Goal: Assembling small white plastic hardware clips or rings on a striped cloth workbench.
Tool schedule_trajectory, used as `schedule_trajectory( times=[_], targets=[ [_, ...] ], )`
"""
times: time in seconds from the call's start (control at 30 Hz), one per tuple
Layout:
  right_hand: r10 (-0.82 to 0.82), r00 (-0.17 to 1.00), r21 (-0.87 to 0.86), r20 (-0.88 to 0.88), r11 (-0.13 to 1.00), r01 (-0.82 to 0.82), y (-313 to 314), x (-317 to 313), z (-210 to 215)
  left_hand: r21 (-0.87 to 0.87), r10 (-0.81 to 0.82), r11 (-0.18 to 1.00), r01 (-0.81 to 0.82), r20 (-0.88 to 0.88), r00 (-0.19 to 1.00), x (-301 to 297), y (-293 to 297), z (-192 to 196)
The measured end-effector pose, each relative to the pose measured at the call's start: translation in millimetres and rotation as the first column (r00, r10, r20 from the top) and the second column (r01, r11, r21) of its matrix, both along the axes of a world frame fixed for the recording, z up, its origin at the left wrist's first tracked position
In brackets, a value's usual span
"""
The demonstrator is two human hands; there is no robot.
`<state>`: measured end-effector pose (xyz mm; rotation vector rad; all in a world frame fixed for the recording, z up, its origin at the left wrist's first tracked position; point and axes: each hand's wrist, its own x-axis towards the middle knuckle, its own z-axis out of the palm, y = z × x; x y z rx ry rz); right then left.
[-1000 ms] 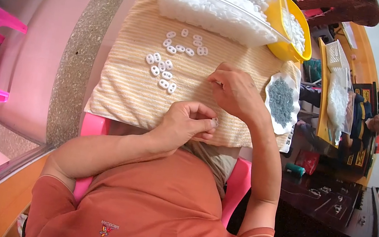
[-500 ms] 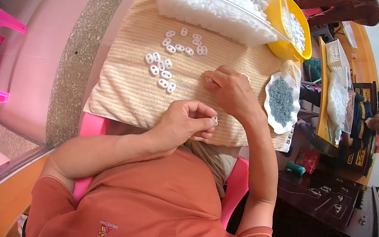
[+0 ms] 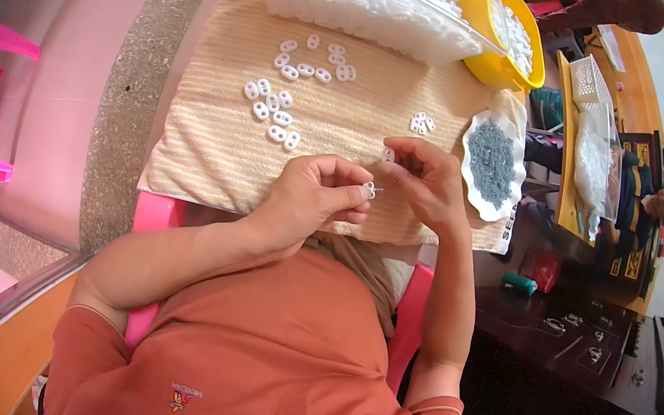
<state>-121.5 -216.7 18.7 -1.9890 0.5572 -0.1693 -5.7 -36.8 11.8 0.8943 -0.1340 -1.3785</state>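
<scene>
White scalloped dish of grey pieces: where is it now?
In the head view, the dish sits near the right edge of the yellow-striped cloth, right of the right hand.

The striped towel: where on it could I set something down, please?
Bare towel lies left of the two-holed white pieces, and between them and the small white cluster. It is crowded near the left hand, right hand and scalloped dish.

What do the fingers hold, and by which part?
Left fingers pinch a looped white piece by its left side; right fingers hold another white piece, place unclear.
</scene>
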Motion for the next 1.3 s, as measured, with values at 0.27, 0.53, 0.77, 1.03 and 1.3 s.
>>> schedule_trajectory(
  times=[0.27,0.53,0.77,1.03,1.3],
  targets=[
    [-0.063,0.998,0.243,0.03,0.969,0.054,11.0,-22.2,0.2,0.032,-0.006,0.999,0.005,0.008,1.0,1.1,0.1,-0.9],
    [-0.113,0.987,0.485,0.118,0.874,0.042,24.0,-28.0,-7.4,-0.011,0.007,1.0,-0.007,0.009,1.0,0.2,-1.3,-5.3],
    [-0.105,0.98,0.458,0.171,0.889,0.015,29.5,-27.6,-5.5,0.003,-0.002,1.0,0.002,0.009,1.0,0.8,-0.7,-2.3],
    [-0.131,0.978,0.45,0.163,0.892,0.044,31.3,-29.4,-3.5,-0.011,0.001,1.0,0.0,0.013,1.0,0.5,-1.2,-2.4],
    [-0.154,0.973,0.481,0.172,0.875,0.053,32.5,-31.3,-5.5,-0.002,0.005,1.0,-0.005,0.014,1.0,-1.1,-1.6,-4.0]
  ],
)
